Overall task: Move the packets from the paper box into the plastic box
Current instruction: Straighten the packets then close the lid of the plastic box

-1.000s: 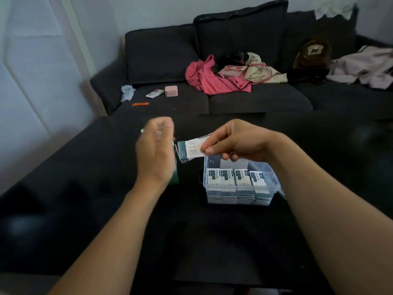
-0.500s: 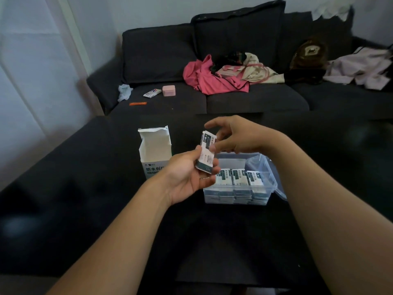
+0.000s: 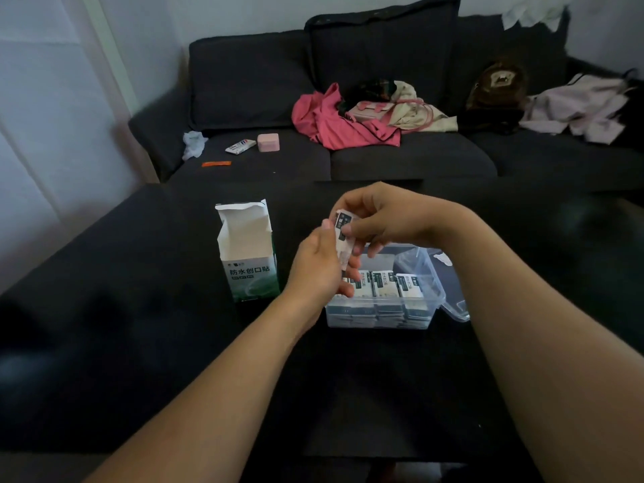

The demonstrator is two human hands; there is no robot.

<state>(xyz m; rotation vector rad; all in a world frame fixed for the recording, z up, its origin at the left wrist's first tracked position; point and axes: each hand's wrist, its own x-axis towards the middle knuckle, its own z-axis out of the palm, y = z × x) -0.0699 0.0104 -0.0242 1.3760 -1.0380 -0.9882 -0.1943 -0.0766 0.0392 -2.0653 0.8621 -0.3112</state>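
On the dark tabletop [image 3: 139,343] the paper box [image 3: 249,259] stood upright, flaps open. Just right of it, the left hand [image 3: 319,266] cupped the lower part of a small stack of packets [image 3: 343,238], its grip closed around them. The right hand [image 3: 386,217] pinched the stack's top. Both hovered over the clear plastic box [image 3: 383,317], where more packets lay in rows.

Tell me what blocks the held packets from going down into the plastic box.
Nothing visible does. Both hands, left hand and right hand, hold the packets just above the plastic box, which is open on top with its near side already filled.
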